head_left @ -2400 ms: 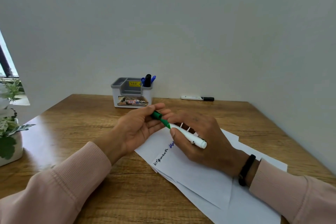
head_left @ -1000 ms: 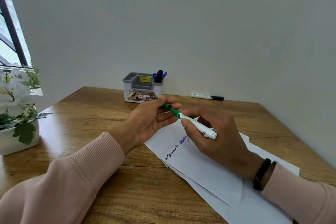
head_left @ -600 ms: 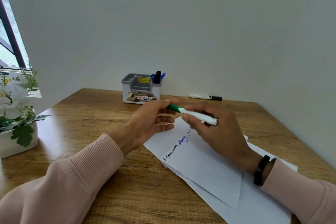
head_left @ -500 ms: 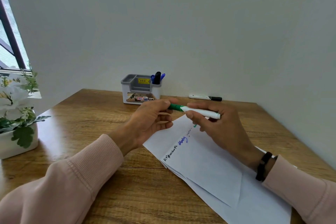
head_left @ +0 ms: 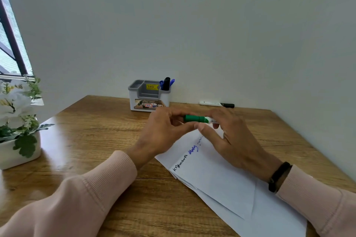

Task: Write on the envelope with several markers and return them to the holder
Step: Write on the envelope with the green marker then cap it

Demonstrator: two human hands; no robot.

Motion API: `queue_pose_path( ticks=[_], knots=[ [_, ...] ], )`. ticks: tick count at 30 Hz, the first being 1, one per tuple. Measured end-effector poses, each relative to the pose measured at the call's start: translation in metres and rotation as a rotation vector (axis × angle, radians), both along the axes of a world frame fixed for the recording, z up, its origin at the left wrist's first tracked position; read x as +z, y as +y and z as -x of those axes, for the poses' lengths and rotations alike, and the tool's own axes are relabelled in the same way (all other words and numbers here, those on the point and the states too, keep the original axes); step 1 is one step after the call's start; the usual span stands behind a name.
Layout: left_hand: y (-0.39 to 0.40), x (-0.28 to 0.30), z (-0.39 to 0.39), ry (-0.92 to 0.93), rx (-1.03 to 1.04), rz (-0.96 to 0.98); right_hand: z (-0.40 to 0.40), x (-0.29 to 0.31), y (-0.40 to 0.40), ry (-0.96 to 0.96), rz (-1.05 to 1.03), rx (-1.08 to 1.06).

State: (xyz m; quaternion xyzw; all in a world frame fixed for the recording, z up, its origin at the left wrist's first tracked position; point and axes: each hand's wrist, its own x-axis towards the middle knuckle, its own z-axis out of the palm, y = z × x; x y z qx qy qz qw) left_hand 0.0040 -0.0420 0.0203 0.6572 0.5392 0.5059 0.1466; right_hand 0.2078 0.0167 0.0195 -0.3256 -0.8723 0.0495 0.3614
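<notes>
At the far left edge of the wooden counter a white pot of flowers is seen, with a window frame behind it. Further right, at the far side against the wall, the grey and white holder is found; a black and two blue markers are stood upright in its right compartment, while the other compartments look empty from this angle.

Near the middle, the left hand is raised above the counter, its grip closed on the green cap end of the green marker. The marker is held level (roughly left to right) between both hands, just above the far corner of the envelope. The right hand, with a dark band at the wrist, is closed around the marker's white barrel.

The envelope is laid flat on further white sheets, angled from the middle toward the near right; black, blue and faint green writing is seen along its left edge.

At the far right, a black-capped white marker is lying flat by the wall, well apart from the holder.
</notes>
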Motion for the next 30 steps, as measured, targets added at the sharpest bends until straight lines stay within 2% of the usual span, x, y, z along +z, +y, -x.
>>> queue_pose_path(
  ticks=[7,11,19,24,26,30],
  knots=[
    [-0.012,-0.002,-0.014,0.333,-0.016,-0.216,0.000,0.001,0.001,0.024,0.069,0.012],
    [-0.016,0.002,-0.017,0.375,-0.001,-0.293,0.003,0.004,-0.003,0.050,0.149,0.036],
    [-0.017,0.001,-0.019,0.430,0.013,-0.297,0.005,0.002,0.001,-0.004,0.127,0.030],
    [-0.012,-0.002,-0.015,0.334,0.035,-0.285,0.008,-0.003,0.000,0.066,0.116,0.113],
    [-0.009,-0.001,-0.010,0.232,0.055,-0.266,0.008,-0.003,-0.002,0.052,0.132,0.132],
    [-0.004,-0.001,-0.005,0.033,0.076,-0.187,0.007,0.003,-0.003,0.002,0.007,0.183]
  ],
)
